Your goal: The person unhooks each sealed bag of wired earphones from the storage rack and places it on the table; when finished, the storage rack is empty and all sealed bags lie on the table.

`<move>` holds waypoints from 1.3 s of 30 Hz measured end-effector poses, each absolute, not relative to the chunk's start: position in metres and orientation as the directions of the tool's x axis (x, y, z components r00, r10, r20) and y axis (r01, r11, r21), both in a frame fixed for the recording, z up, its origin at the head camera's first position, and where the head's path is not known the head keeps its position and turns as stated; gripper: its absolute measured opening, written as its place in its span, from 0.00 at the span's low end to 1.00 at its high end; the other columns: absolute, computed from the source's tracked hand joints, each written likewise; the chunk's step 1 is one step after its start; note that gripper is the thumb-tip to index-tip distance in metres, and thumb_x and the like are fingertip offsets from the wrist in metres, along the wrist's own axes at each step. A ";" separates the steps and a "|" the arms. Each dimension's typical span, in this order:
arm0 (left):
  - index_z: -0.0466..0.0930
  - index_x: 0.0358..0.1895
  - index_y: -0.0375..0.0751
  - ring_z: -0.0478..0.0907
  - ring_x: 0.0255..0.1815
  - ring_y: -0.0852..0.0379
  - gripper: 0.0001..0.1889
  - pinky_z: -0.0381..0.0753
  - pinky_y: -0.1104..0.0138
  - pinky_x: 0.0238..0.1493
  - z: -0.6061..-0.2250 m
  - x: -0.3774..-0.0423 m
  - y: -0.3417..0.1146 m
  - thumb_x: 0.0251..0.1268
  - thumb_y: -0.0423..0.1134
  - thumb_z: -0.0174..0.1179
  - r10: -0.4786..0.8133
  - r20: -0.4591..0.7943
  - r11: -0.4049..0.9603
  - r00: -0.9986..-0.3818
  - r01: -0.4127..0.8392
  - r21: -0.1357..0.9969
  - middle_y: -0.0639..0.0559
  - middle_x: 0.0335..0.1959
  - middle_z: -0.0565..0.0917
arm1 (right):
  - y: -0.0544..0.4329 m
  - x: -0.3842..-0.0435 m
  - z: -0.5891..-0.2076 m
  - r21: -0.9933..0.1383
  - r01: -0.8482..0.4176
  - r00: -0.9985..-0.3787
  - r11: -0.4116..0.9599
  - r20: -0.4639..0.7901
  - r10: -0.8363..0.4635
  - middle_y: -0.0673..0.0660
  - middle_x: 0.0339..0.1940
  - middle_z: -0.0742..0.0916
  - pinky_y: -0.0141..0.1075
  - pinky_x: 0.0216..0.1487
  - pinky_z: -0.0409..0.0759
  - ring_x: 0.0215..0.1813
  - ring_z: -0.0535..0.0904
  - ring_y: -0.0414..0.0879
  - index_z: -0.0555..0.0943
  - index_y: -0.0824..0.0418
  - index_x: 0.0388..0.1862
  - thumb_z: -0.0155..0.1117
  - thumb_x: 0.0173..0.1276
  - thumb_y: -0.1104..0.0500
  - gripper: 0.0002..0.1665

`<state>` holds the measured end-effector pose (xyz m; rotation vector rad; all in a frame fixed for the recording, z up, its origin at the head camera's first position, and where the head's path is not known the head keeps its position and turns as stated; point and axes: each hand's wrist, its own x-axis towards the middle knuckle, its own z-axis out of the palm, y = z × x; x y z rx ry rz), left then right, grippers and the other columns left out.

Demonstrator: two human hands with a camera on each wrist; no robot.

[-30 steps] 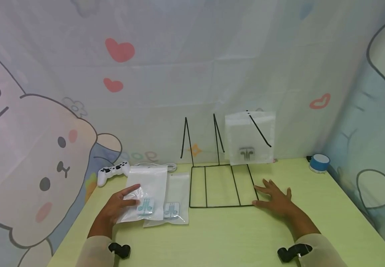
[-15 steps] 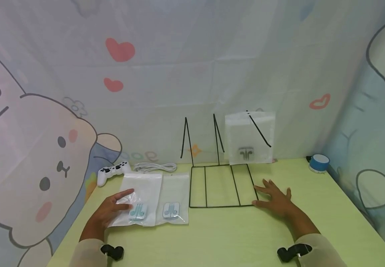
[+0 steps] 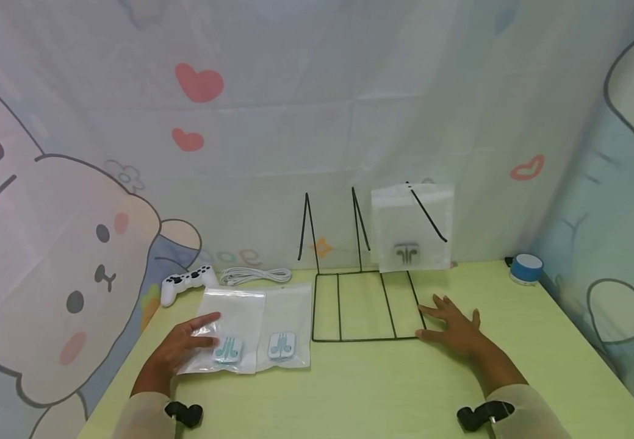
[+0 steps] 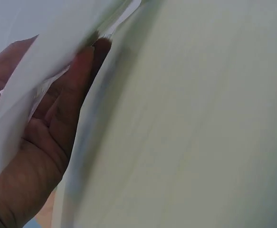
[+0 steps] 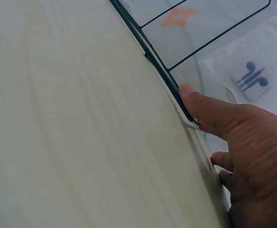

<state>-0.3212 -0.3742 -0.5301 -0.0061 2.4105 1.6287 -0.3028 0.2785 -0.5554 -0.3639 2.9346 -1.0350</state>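
Note:
My left hand (image 3: 171, 350) is at the left edge of a white zip bag (image 3: 234, 311) with a square case of earphones (image 3: 227, 350) inside. In the left wrist view, the bag (image 4: 43, 71) passes between thumb and fingers (image 4: 74, 90). A second zip bag (image 3: 289, 311) of earphones lies partly under the first. My right hand (image 3: 454, 326) rests at the right side of a black wire display rack (image 3: 366, 340), its fingers spread. In the right wrist view, the thumb (image 5: 209, 107) touches the rack's front corner. A third bag (image 3: 412, 219) hangs on the rack's right hook.
A white game controller (image 3: 187, 283) and a coiled white cable (image 3: 256, 275) lie behind the bags. A blue roll of tape (image 3: 526, 268) stands at the back right of the table (image 3: 371, 396). A printed cloth (image 3: 295, 91) hangs behind the table.
My left hand has moved left and slightly toward me with the zip bag, lowering it and uncovering more of the second bag and the cable. The right hand has stayed at the rack.

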 end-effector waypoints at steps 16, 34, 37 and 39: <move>0.54 0.88 0.34 0.62 0.83 0.21 0.59 0.68 0.31 0.80 -0.512 -0.320 -0.362 0.59 0.45 0.83 0.045 -0.162 0.712 -0.986 -0.082 0.697 0.21 0.84 0.61 | 0.280 -0.302 -0.554 -0.627 -0.218 -0.973 0.748 0.079 -0.218 0.73 0.89 0.61 0.88 0.72 0.22 0.90 0.46 0.78 0.76 0.55 0.82 0.75 0.71 0.36 0.47; 0.46 0.90 0.34 0.40 0.89 0.20 0.60 0.46 0.27 0.85 -0.497 -0.305 -0.337 0.63 0.44 0.79 0.118 -0.034 0.780 -0.992 0.071 0.622 0.23 0.89 0.44 | 0.279 -0.304 -0.554 -0.614 -0.211 -0.974 0.760 0.063 -0.220 0.72 0.90 0.61 0.88 0.72 0.24 0.90 0.46 0.77 0.76 0.54 0.82 0.75 0.70 0.34 0.47; 0.47 0.90 0.36 0.39 0.89 0.20 0.59 0.46 0.26 0.85 -0.497 -0.308 -0.325 0.65 0.46 0.78 0.136 0.001 0.803 -0.991 0.111 0.585 0.25 0.90 0.43 | 0.279 -0.303 -0.554 -0.612 -0.211 -0.974 0.762 0.062 -0.219 0.72 0.89 0.61 0.88 0.72 0.24 0.90 0.46 0.77 0.76 0.54 0.82 0.75 0.70 0.34 0.47; 0.48 0.90 0.38 0.37 0.90 0.21 0.58 0.44 0.25 0.85 -0.496 -0.310 -0.316 0.66 0.48 0.78 0.145 0.013 0.819 -0.989 0.127 0.560 0.27 0.91 0.42 | 0.278 -0.303 -0.554 -0.613 -0.210 -0.974 0.762 0.060 -0.220 0.72 0.90 0.61 0.88 0.72 0.23 0.90 0.46 0.77 0.76 0.54 0.82 0.74 0.70 0.34 0.47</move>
